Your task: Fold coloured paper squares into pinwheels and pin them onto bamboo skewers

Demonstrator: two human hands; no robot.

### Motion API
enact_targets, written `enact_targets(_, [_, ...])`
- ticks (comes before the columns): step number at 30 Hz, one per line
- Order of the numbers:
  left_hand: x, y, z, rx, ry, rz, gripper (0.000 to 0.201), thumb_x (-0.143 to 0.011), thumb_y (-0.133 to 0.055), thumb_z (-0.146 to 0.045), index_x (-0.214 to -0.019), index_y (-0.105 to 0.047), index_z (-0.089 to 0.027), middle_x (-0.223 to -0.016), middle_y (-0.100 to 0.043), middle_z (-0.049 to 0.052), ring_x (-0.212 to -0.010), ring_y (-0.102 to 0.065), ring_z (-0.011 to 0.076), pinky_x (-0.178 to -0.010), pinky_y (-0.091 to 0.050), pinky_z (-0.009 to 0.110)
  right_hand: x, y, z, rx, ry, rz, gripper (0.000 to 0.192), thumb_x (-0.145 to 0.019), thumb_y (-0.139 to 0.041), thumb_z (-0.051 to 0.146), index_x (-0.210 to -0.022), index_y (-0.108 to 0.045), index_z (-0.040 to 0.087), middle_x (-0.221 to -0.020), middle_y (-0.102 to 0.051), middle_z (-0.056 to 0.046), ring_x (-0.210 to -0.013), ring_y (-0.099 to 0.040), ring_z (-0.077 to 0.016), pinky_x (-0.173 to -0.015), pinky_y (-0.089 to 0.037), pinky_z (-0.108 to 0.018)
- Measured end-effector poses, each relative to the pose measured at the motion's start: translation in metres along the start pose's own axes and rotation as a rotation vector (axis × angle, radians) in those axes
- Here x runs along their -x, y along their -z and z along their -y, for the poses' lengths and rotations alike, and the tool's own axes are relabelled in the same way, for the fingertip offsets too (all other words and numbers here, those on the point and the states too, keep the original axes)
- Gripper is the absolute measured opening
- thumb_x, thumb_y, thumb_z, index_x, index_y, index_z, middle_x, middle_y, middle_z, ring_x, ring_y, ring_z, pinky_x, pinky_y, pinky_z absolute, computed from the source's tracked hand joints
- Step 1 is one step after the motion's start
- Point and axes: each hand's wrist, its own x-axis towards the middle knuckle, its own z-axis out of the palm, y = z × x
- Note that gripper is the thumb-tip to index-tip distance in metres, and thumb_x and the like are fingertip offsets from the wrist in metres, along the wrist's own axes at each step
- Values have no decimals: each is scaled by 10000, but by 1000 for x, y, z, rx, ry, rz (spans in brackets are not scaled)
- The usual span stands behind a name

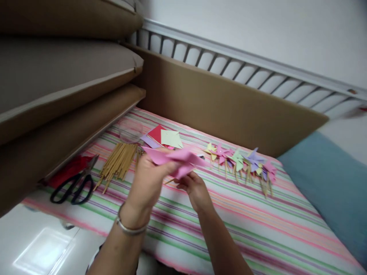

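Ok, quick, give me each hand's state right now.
Left hand: closed on the pink paper.
Right hand: closed on the same pink paper from below; a thin stick shows beside its fingers.

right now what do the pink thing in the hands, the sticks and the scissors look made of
The folded pink sheet held by the left hand and right hand looks like matte craft paper: thin, with sharp creases. The tan thin sticks in a loose bundle look like bare wood or bamboo, judging by their pale straw colour. The black-handled scissors seem to have plastic handles and greyish metal blades.
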Motion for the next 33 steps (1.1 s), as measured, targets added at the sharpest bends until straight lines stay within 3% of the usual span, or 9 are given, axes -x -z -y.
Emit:
enact_targets(3, [-18, 14, 17, 198, -18, -149, 149, -600, -729, -85, -717, -682, -162, -705, -686, -19, -671, -622, 103, -694, -505, 207, 16, 39, 8, -166, -30, -108, 267, -686, -699, 361, -873, -657, 174, -734, -656, -32, -685, -629, -156, -614, -506, -301])
enact_targets(7, [-31, 22, 49, 322, 154, -128, 243, -622, -703, -44, -829, -662, -164, -845, -706, 11, -796, -651, 148, -786, -528, 282, 30, 65, 20, -305, 41, -117, 196, -747, -657, 316, -918, -655, 219, -708, -619, 5, -649, -581, -121, -640, -485, -295])
enact_targets(10, [-33, 24, 71, 355, 277, -107, 265, -664, -673, -61, -905, -645, -167, -919, -703, 41, -863, -654, 197, -842, -525, 379, 33, 67, 28, -316, 92, -55, 146, -725, -676, 285, -855, -658, 221, -752, -650, -14, -708, -602, -149, -680, -482, -323])
enact_targets(15, [-30, 27, 92, 342, 361, -82, 217, -652, -688, -73, -839, -650, -177, -798, -716, 24, -760, -663, 185, -900, -492, 430, 40, 72, 35, -333, 131, -37, 106, -732, -662, 260, -824, -668, 206, -799, -667, -36, -741, -607, -169, -703, -477, -333])
enact_targets(22, [-28, 35, 96, 290, 355, -35, 193, -607, -738, -120, -759, -651, -202, -681, -697, -5, -691, -647, 176, -874, -497, 433, 46, 75, 34, -346, 150, 0, 197, -807, -571, 334, -877, -693, 197, -834, -673, -65, -764, -602, -188, -722, -455, -354])
enact_targets(28, [-27, 34, 94, 284, 338, 67, 159, -608, -754, -137, -699, -632, -181, -654, -638, -11, -667, -601, 133, -782, -534, 339, 46, 70, 30, -347, 163, 47, 195, -843, -524, 261, -894, -694, 181, -839, -670, -66, -777, -596, -181, -726, -443, -341])
enact_targets(33, [-29, 41, 95, 315, 336, 139, 168, -613, -753, -146, -717, -625, -176, -671, -614, -21, -698, -590, 132, -820, -521, 381, 45, 68, 27, -337, 160, 52, 168, -831, -544, 237, -884, -692, 178, -821, -665, -57, -773, -592, -172, -719, -438, -325])
